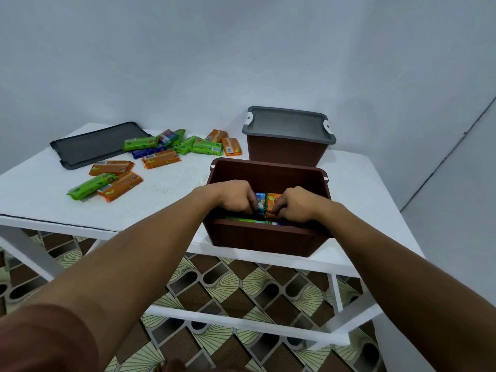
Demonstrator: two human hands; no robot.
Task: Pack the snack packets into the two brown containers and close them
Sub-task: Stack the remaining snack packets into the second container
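An open brown container point(268, 237) stands at the near edge of the white table point(174, 183). Both my hands reach inside it. My left hand point(233, 196) pinches a blue snack packet point(259, 201), and my right hand point(294, 205) grips an orange snack packet point(271, 204) beside it. Green packets point(247, 220) lie lower in the container. A second brown container point(287, 151) stands behind, shut with a grey lid point(288, 124). Several loose green, orange and blue packets point(161, 151) lie scattered on the table to the left.
A loose grey lid point(91, 146) lies flat at the table's far left corner. Grey walls close in behind and on the right. Patterned floor shows under the table's white frame.
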